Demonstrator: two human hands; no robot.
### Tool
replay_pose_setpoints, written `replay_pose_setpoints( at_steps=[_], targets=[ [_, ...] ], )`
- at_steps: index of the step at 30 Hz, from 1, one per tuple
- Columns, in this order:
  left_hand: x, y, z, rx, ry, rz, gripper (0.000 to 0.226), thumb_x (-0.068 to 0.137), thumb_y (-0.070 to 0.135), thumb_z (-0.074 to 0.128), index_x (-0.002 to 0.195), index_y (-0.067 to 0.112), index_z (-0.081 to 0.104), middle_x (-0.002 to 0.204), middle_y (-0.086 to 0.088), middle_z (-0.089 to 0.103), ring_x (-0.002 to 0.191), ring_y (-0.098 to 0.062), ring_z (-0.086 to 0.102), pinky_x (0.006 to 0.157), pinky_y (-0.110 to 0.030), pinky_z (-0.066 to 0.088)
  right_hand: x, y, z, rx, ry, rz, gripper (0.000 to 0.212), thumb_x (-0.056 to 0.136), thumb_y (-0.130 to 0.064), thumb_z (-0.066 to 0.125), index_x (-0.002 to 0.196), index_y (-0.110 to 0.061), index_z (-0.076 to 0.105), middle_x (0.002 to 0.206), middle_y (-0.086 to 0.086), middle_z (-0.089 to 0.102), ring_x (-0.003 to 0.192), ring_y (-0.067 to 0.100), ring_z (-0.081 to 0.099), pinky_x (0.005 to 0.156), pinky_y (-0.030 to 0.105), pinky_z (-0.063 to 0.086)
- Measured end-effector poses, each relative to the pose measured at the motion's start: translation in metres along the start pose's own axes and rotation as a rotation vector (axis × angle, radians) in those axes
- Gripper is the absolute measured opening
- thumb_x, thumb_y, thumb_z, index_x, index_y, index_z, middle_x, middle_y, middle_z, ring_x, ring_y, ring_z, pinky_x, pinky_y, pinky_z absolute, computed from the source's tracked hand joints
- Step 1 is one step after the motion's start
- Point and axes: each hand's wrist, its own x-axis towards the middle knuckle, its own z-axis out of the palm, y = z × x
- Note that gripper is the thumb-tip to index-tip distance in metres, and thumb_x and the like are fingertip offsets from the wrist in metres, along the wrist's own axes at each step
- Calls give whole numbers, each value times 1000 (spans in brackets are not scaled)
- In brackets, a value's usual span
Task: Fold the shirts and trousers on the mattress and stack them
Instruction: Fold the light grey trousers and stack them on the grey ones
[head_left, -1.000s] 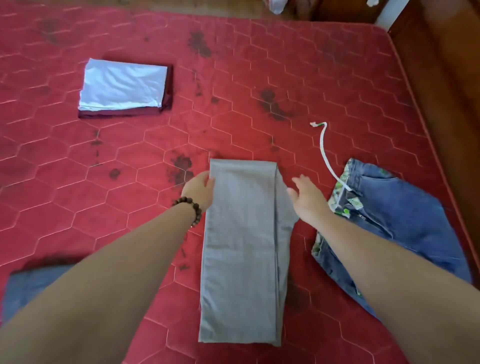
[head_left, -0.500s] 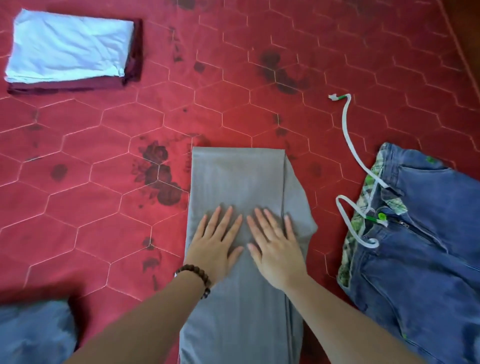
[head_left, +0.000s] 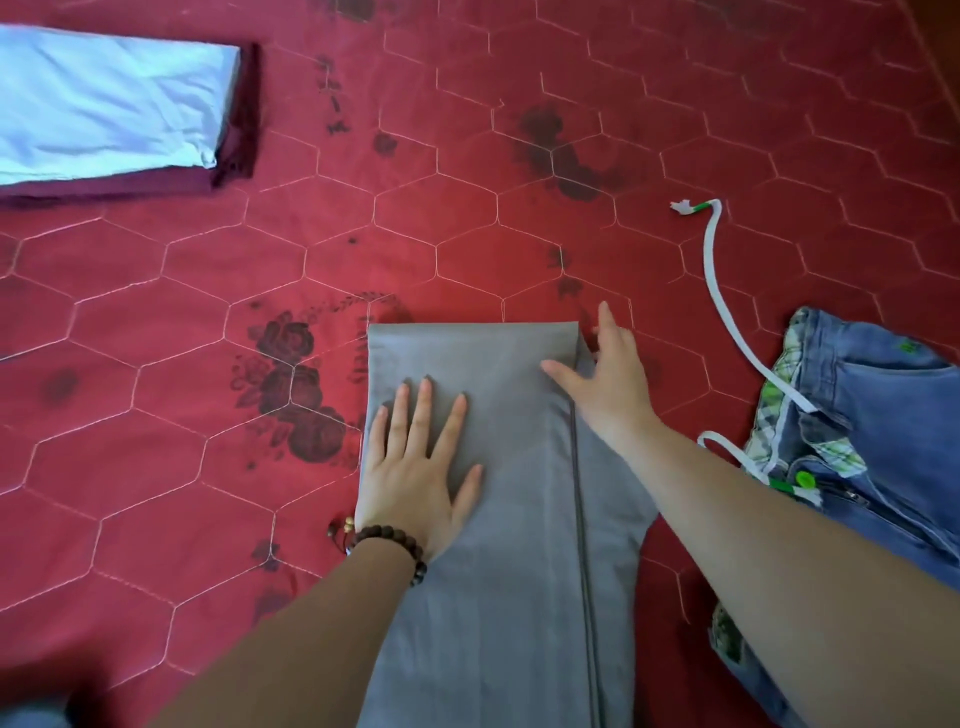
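Grey trousers, folded lengthwise into a long strip, lie on the red mattress in front of me. My left hand, with a bead bracelet at the wrist, presses flat on the strip's left side with straight fingers. My right hand lies at the strip's upper right edge, thumb on top of the cloth and fingers spread past the edge. A folded stack, light blue cloth on top of dark maroon, sits at the far left.
Blue jeans with a checked waistband lining lie crumpled at the right, and their white drawstring trails up across the mattress. A bit of blue-grey cloth shows at the bottom left corner.
My right hand has slid from the middle of the grey trousers to their upper right edge. My left hand stays flat on the left side. The view has moved closer.
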Motion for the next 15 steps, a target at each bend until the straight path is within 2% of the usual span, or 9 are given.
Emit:
replay_pose_setpoints(
  at_steps=[2,4,5,7,9,12,14,15],
  targets=[
    [0,0,-1,-21,11,-4,71,91,57,27,153,26,13,161,-11,7,148,-27,-4,119,-49,9,14,-12,2,168,-9,147,83,77,-35,79,144,-11,36,132,8,52,122,23,52,101,34,44],
    [0,1,-1,-40,24,-5,70,91,55,30,153,26,17,160,-12,9,148,-27,-2,119,-48,10,22,-19,3,229,-54,133,41,77,-24,79,110,-9,60,104,4,65,100,20,62,87,36,51],
    [0,1,0,-45,33,-7,70,90,55,30,153,25,17,160,-12,9,148,-27,-2,119,-48,10,24,-22,2,217,-61,58,26,78,-21,78,95,-10,62,91,4,66,87,16,62,79,37,50],
    [0,1,-1,-50,43,-10,70,90,54,31,153,24,18,160,-13,10,148,-27,0,119,-48,11,24,-23,-1,156,-45,-108,19,79,-18,75,85,-9,58,79,3,62,74,15,54,66,32,44],
    [0,0,0,-48,43,-21,70,91,53,29,153,23,18,160,-13,10,148,-27,1,119,-48,10,23,-17,0,-2,3,-160,14,85,-20,69,91,-11,60,87,4,62,84,20,55,71,33,42],
    [-1,1,1,-34,37,-27,69,91,52,26,153,23,17,160,-12,9,148,-26,-1,119,-47,9,15,-10,3,-359,274,-92,32,95,-25,56,123,-10,57,124,14,54,119,31,47,99,42,38],
    [1,1,2,-36,41,-33,70,91,52,27,153,22,17,160,-12,9,148,-27,-1,119,-48,9,-2,-19,13,-466,376,-331,41,97,-27,48,134,-8,49,140,16,46,135,31,37,114,48,27],
    [1,1,2,-41,40,-31,69,91,51,29,153,22,18,160,-12,9,148,-27,0,119,-48,9,-16,-23,23,-528,346,-481,45,98,-28,44,138,-7,46,146,14,42,140,29,32,117,50,19]
  ],
)
